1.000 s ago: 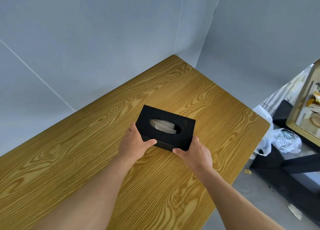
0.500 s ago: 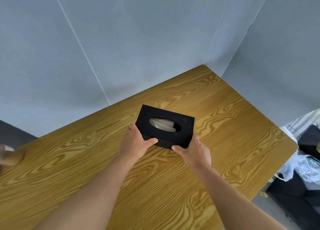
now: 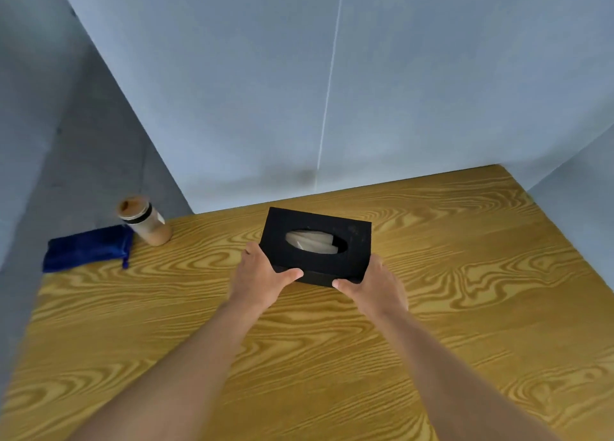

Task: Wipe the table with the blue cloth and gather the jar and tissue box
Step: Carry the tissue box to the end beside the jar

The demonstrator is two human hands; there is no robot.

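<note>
Two hands are what we see first from the head camera, both closed on the black tissue box (image 3: 315,246) near the middle of the counter (image 3: 465,307). Our left hand (image 3: 262,279) takes the box's left end, thumb lying along the near side; our right hand (image 3: 373,289) takes the right near corner, thumb tip pressed to the same near side. Each grip is wrapped around the box, fingers on the far side hidden from us. A pale tissue shows through the oval opening on top. We cannot tell whether the box rests on the wood or is lifted just off it.

At the counter's far left corner stands the jar (image 3: 144,219), tan contents inside, a dark band below its brownish lid, well apart from the box. The blue cloth (image 3: 86,249) lies folded just beside the jar, at the counter's left edge. Grey wall panels (image 3: 332,91) rise behind the counter.
</note>
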